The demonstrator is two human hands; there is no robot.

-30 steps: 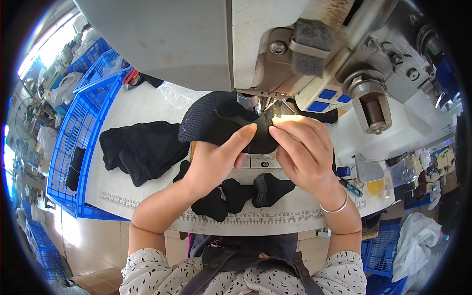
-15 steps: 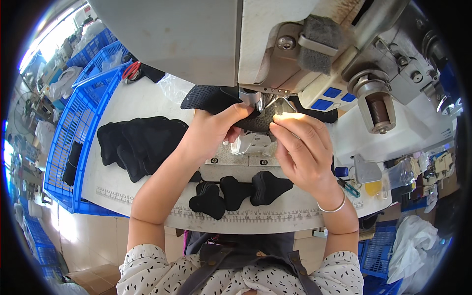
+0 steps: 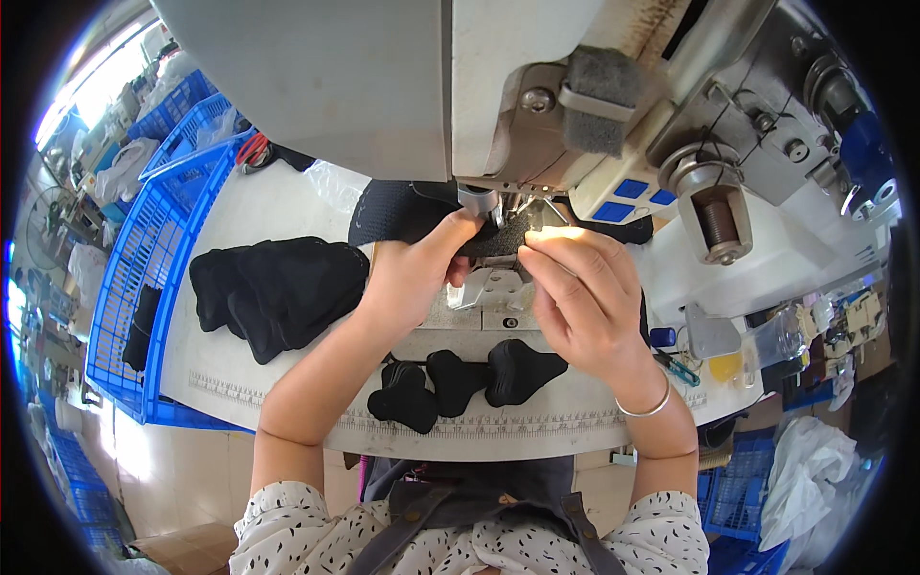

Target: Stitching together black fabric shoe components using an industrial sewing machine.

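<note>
A black mesh-textured fabric piece [image 3: 401,213] lies beneath the needle area of a sewing machine [image 3: 517,144]. My left hand [image 3: 410,273] is closed on its near edge, thumb on top beside the metal presser parts [image 3: 484,203], the other fingers tucked partly out of sight. From the other side, my right hand [image 3: 586,292] pinches the fabric's right edge between thumb and fingertips under the bright machine light. Just what the needle touches is hidden by the machine head and my fingers.
A pile of black fabric pieces [image 3: 283,292] lies left of my arm. Three small black stacks [image 3: 458,381] sit near the ruler-marked table edge [image 3: 575,422]. A blue crate [image 3: 158,287] stands at the left, with red-handled scissors [image 3: 253,151] by it. Small snips [image 3: 678,368] lie at the right.
The whole view has shifted slightly. The black fabric has turned a little at the needle, with more of its left part showing. Both hands keep their hold on it.
</note>
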